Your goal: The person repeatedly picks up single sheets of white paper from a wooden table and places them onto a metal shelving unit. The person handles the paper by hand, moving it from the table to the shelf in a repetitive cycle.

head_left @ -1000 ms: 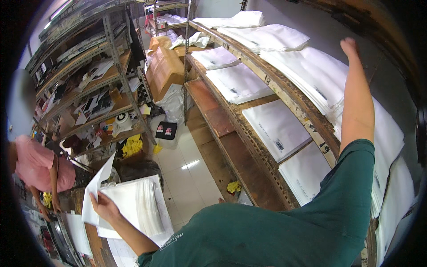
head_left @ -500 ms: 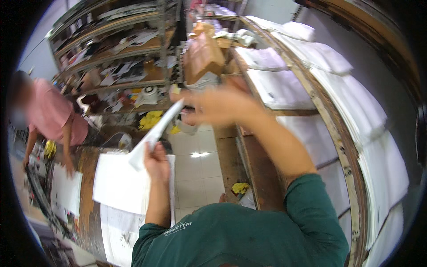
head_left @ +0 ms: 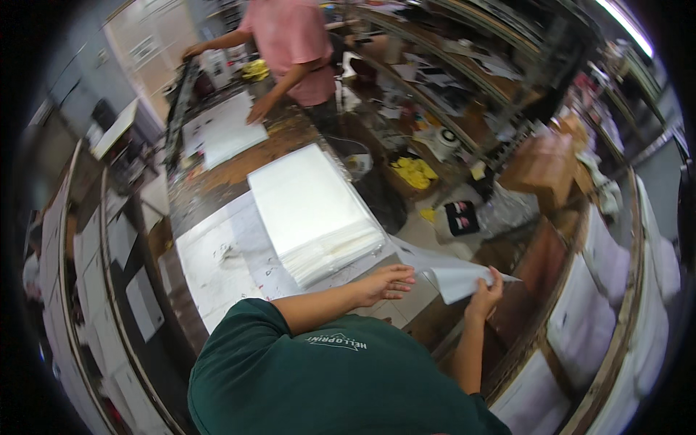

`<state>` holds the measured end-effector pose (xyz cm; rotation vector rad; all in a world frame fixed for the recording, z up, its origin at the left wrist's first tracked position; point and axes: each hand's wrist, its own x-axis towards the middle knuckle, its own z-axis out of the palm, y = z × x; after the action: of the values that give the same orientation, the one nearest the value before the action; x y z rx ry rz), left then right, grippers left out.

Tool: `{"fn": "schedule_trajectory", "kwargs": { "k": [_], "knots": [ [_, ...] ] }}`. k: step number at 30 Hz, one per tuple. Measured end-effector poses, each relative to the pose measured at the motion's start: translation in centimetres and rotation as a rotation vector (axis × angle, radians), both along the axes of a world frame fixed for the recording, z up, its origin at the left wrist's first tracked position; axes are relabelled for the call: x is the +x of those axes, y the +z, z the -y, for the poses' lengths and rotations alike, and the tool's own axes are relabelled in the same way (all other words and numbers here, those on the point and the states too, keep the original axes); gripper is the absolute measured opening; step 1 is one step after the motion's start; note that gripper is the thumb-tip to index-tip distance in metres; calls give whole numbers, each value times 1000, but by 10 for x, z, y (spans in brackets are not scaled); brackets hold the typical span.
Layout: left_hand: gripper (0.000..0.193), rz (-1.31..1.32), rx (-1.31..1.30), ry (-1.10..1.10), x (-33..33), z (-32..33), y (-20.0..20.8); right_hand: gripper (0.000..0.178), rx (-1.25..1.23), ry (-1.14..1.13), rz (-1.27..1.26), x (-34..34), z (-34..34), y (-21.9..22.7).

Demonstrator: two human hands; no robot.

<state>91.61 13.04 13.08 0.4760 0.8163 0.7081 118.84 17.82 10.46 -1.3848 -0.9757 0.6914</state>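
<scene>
My right hand (head_left: 484, 296) pinches the edge of a thin, curled white sheet (head_left: 451, 281), held in the air right of the table. My left hand (head_left: 384, 285) is open with its fingers stretched out, close to the near corner of a thick stack of white sheets (head_left: 312, 206). A small gap shows between that hand and the sheet in my right hand. The stack lies on the table over a large marked paper (head_left: 206, 250) with printed lines and dark smudges. Its near edge shows many layers.
Across the worn wooden table (head_left: 290, 134) stands a person in a pink shirt (head_left: 286, 32), one hand on a white sheet (head_left: 232, 130). Racks of white sheets (head_left: 591, 312) stand close at right, others (head_left: 94, 283) at left. Cluttered shelves (head_left: 449, 65) and a cardboard box (head_left: 540, 163) lie beyond.
My view has turned left, toward the table. The white sheet, earlier between both hands, is now in my right hand only, and my left hand is spread open apart from it.
</scene>
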Motion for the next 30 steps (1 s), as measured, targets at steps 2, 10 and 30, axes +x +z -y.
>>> {"fn": "schedule_trajectory", "kwargs": {
  "k": [2,10,30],
  "knots": [
    [48,-68,-3,236,-21,-7,-18,40,53,9,-93,20,-19,-2],
    [32,-218,3,1163,-124,-30,-33,36,-79,2,-56,77,-82,-45],
    [85,200,-79,1524,-433,-146,-170,35,-146,-30,187,63,-76,40]
  ]
}}
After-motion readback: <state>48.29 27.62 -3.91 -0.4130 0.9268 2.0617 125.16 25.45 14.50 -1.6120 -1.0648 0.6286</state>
